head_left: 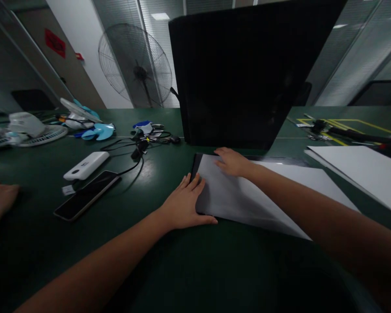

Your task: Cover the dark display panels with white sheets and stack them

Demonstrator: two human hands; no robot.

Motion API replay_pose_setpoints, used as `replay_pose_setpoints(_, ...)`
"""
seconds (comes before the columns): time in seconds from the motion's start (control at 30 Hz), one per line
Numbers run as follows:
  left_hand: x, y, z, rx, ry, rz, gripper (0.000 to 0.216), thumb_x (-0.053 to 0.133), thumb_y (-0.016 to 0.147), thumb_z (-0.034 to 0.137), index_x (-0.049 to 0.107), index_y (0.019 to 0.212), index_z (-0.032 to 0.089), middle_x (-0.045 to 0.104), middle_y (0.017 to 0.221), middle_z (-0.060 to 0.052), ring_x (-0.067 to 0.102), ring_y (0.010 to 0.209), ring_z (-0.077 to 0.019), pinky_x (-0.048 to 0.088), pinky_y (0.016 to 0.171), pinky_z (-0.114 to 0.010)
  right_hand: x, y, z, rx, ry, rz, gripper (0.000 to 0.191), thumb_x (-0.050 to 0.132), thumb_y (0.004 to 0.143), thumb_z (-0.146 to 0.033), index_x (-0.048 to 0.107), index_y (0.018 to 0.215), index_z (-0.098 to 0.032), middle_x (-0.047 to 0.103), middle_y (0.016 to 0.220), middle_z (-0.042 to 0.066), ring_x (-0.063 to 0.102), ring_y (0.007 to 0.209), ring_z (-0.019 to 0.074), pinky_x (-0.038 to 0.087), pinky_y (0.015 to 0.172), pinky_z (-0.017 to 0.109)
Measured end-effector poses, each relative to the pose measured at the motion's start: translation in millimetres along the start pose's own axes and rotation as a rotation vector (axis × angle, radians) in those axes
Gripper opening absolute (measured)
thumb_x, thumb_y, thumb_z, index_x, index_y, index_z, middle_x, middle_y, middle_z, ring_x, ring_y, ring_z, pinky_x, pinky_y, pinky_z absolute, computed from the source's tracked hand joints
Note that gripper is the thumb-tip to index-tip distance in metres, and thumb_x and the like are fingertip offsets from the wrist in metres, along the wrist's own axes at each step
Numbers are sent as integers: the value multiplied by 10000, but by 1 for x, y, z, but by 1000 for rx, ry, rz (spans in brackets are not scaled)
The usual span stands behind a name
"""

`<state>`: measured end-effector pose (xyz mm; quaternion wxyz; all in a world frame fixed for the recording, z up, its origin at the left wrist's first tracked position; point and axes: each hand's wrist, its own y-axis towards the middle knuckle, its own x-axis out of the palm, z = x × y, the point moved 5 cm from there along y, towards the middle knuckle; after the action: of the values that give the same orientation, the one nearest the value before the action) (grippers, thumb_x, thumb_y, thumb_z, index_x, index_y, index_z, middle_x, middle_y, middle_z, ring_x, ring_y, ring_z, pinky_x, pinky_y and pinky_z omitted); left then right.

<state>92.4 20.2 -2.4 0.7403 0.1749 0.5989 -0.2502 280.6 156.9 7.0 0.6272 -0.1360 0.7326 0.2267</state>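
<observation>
Nearest, the left forearm [117, 256] slants in from the near left and the right forearm [299, 204] from the near right, above a dark green tabletop [221, 265]. Legible writing is scarce: a white device [86, 165] on the left bears a small dark mark on its top, too small to read; the white tag [68, 190] beside the phone [87, 195] and the red sheet [55, 43] on the far left door show no readable words.

The left hand [184, 205] lies palm down at the left end of a dark-edged folder [197, 161], its thumb stretched wide to the right along the near edge, its other fingers pointing away and slightly parted. The right hand [232, 162] reaches across to the folder's far left part, palm down, fingers extended toward the left and a little apart, resting on the greyish-white sheet [221, 191]; neither hand grips anything visibly.

Folder and sheet lie in front of a large black panel [244, 78], with white sheets [361, 169] stacked on the right. Another hand [0, 198], partly cut off, rests at the far left edge of view.
</observation>
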Motion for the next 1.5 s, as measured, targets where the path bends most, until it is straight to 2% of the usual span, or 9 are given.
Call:
replay_pose_setpoints(0.17,1,-2,-1,-24,-46,91,1330,564,680,983,341,1623,72,239,1704,-268,208,1566,-515,270,1244,-649,22,47,-11,50,12,67,422,586,1016,-459,622,1323,-172,595,1358,125,586,1224,237,500,1068,486)
replay_pose_setpoints(0.33,0,-1,-5,-37,-74,98,1315,569,678,981,360,1619,86,258,1705,-249,220,1563,-513,254,1266,-621,30,47,-24,75,-32,110,401,560,1023,-478,643,1281,-183,585,1360,129,562,1238,237,474,1091,480)
replay_pose_setpoints(0.63,4,-8,3,29,-22,68,1188,454,819,929,321,1626,68,170,1728,-252,28,1586,-513,111,1287,-641,34,56,-34,36,-29,99,488,527,1020,-542,607,1330,-173,554,1380,138,530,1265,262,455,1083,497)
replay_pose_setpoints(0.83,0,-10,13,154,7,26,1018,424,934,818,293,1645,101,190,1729,-215,94,1618,-394,92,1310,-566,16,60,-43,29,13,170,600,351,1057,-568,527,1469,-170,525,1445,172,500,1314,296,412,1114,480)
replay_pose_setpoints(0.97,-2,-8,10,174,-7,10,955,442,965,770,291,1649,121,180,1735,-195,126,1621,-362,116,1312,-539,-11,11,2,105,-35,192,638,264,1054,-557,554,1464,-164,546,1451,170,499,1332,325,387,1142,508)
replay_pose_setpoints(1.17,-5,-4,-6,251,-45,-37,953,502,937,782,261,1666,216,182,1749,-113,164,1620,-330,126,1318,-520,-30,-142,139,350,-122,81,876,279,944,-751,628,1407,-95,533,1467,264,457,1400,444,344,1171,635)
replay_pose_setpoints(1.27,-6,-2,-11,279,-51,-42,938,558,924,760,283,1660,248,194,1750,-92,193,1616,-320,139,1320,-512,-29,-204,187,488,-99,45,935,229,913,-792,596,1459,-126,495,1529,233,457,1427,419,402,1167,600)
replay_pose_setpoints(1.37,-5,2,-9,299,-41,-49,900,580,938,717,295,1656,256,209,1747,-92,202,1614,-315,150,1317,-539,-28,-236,203,584,-74,19,905,229,931,-775,545,1515,-161,450,1585,183,552,1333,414,472,1099,621)
replay_pose_setpoints(1.5,-4,6,-6,281,-9,-46,890,596,935,699,307,1654,262,233,1742,-88,218,1607,-339,170,1311,-572,-32,-248,197,612,-64,-30,882,330,952,-769,494,1561,-152,389,1632,163,557,1334,397,450,1142,578)
